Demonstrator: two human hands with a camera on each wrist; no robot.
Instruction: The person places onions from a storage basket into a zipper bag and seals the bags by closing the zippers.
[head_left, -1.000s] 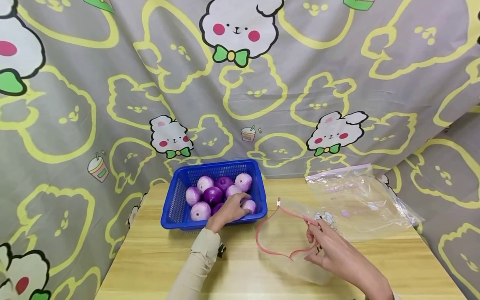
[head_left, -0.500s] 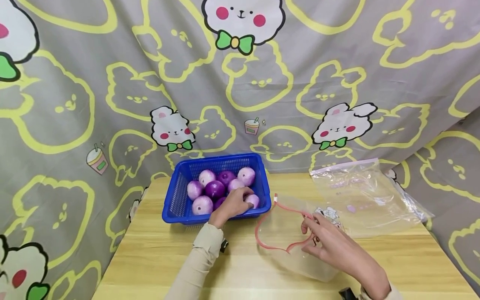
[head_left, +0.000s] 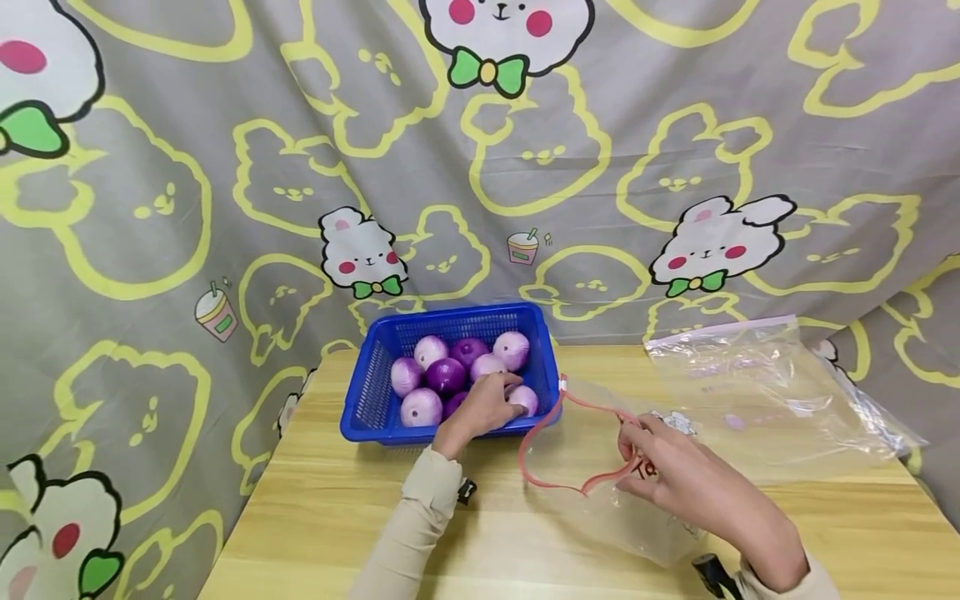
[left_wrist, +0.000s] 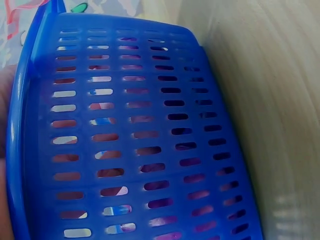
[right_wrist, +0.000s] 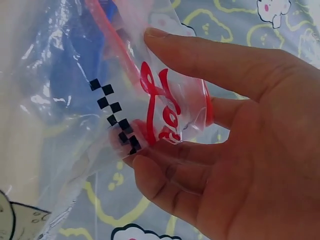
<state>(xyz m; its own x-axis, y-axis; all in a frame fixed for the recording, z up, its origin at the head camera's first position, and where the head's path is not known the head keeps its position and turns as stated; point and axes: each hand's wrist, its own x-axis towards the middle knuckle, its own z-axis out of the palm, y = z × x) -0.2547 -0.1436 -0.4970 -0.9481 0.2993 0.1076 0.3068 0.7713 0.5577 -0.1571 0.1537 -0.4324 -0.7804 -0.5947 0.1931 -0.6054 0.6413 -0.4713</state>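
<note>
Inside the blue plastic basket (head_left: 442, 434), my left hand (head_left: 482, 408) curls its fingers and thumb about a purple onion (head_left: 527, 402) at the front right corner. Several more onions (head_left: 422, 407) lie around it. In the left wrist view the slotted basket wall (left_wrist: 115, 165) hides most of this hand. My right hand (head_left: 678, 471) holds a clear zip bag (head_left: 637, 529) by its red-edged mouth, which gapes toward the basket. The right wrist view shows the bag's film (right_wrist: 165, 100) with red lettering between thumb and fingers.
A second clear bag (head_left: 780, 400) with a pale purple top strip lies flat at the back right of the wooden table (head_left: 322, 517). Patterned grey cloth (head_left: 570, 167) hangs behind and at both sides.
The head view has shifted a little, so basket and bags appear farther right. Both hands keep nearly the same places; the bag's mouth now sits closer to the basket's right corner.
</note>
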